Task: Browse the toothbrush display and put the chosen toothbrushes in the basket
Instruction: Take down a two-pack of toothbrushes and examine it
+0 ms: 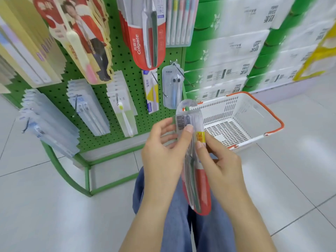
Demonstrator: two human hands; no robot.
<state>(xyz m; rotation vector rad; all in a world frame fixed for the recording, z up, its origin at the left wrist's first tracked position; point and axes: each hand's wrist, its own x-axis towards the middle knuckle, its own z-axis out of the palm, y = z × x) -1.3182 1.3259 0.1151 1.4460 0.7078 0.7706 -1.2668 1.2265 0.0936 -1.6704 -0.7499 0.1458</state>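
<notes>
While held: both hands pinch the toothbrush pack [195,160], left hand [161,151] and right hand [220,160] fingers clamped on it
Advice: carry it right, lower flat into the basket [254,113]

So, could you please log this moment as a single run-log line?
stage: inspecting | left hand and right hand: both hold Colgate toothbrush pack | basket: on floor, nothing visible inside | pack: not yet in basket

Bright even light, edges warped, top-right blurred
</notes>
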